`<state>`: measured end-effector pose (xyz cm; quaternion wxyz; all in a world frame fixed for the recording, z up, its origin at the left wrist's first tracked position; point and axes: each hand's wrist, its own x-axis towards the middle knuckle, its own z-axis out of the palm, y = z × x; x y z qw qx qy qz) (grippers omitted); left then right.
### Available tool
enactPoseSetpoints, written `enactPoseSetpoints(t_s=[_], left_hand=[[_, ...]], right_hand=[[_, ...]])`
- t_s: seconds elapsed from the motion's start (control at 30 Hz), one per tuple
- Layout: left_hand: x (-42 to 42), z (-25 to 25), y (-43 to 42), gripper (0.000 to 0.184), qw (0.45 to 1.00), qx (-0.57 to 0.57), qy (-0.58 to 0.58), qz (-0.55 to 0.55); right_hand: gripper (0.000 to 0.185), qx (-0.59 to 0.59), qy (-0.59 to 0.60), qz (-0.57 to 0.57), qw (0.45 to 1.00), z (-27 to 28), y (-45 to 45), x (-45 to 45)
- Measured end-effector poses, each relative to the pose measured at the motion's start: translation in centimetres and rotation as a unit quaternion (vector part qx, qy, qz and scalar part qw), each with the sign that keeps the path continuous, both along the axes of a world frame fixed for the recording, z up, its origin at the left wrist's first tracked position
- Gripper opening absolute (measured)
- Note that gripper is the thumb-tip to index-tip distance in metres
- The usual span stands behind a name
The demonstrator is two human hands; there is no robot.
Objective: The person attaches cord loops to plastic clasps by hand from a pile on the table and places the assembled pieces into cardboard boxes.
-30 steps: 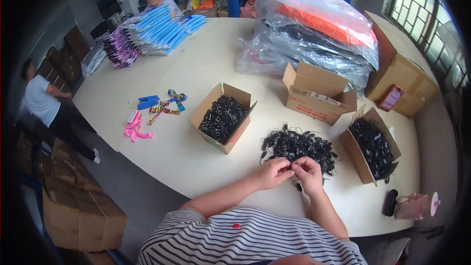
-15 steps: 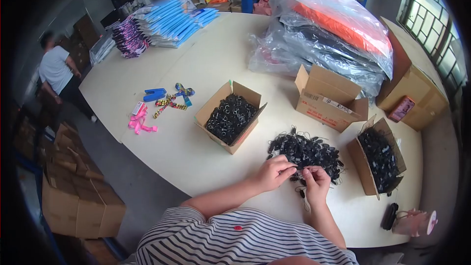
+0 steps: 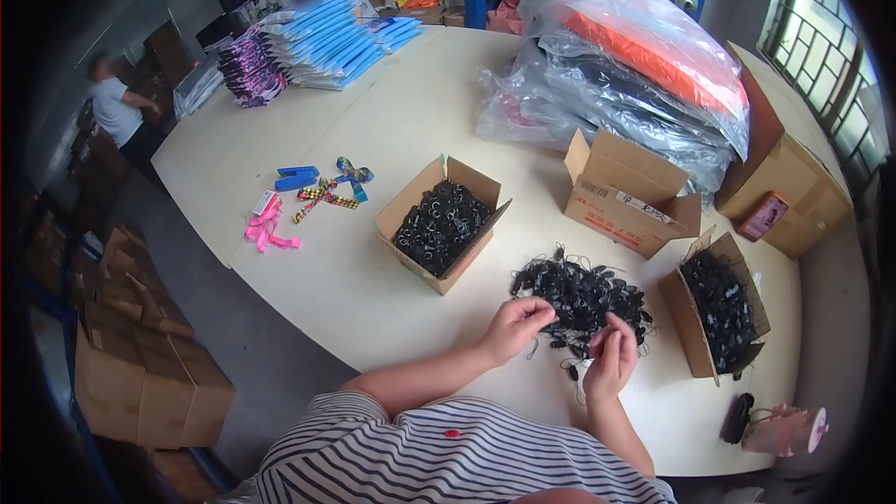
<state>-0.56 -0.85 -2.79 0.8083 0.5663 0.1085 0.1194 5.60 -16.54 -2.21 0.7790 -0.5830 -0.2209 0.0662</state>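
- Parting: the bare left hand [image 3: 511, 331] and bare right hand [image 3: 611, 362] nearly met at the fingertips a moment ago; now a gap separates them, the right having shifted rightward.
- Broad, pale, smooth counter [image 3: 373, 317] lies beneath everything here.
- On it, an open brown cardboard box of ringed black pieces [image 3: 411, 191] and another brown box of black pieces [image 3: 686, 322] flank the heap.
- Loose heap of small black pieces with thin loops [image 3: 583, 291]: just beyond both hands.
- Left grip: thumb and forefinger pinched; contents unclear. Right grip: fingers loosely curled; cannot tell about contents.
- Loops look prone to snagging; separating one piece fully, with light fingertip pressure, seems best.
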Motion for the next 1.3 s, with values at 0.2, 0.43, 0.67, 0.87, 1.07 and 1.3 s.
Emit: enactPoseSetpoints(t_s=[0.2, 0.43, 0.67, 0.87, 1.07, 1.3], left_hand=[[-0.7, -0.8, -1.3, 0.018, 0.991, 0.01, -0.044, -0.129], [-0.5, -1.4, -0.7, 0.016, 0.987, -0.011, -0.013, -0.159], [-0.3, -0.9, -0.5, 0.013, 0.98, -0.074, 0.009, -0.183], [-0.3, -1.2, -0.2, 0.012, 0.974, -0.096, 0.019, -0.206], [-0.4, -0.6, -0.2, 0.013, 0.98, -0.064, 0.03, -0.187], [-0.5, -0.6, -0.3, 0.014, 0.977, -0.1, 0.024, -0.188]], right_hand=[[0.028, -0.118, -0.258, 0.07, 0.956, 0.3, 0.6, 0.1], [0.028, -0.079, -0.195, 0.041, 0.977, 0.2, 0.7, -0.1], [0.023, -0.082, -0.196, 0.04, 0.976, -0.5, 0.4, 0.5], [0.022, -0.086, -0.177, 0.044, 0.979, 0.0, 0.5, 0.4], [0.017, -0.118, -0.206, 0.046, 0.97, 1.3, 0.2, 0.4], [0.01, -0.077, -0.198, 0.073, 0.974, 1.1, -0.2, 0.6]])
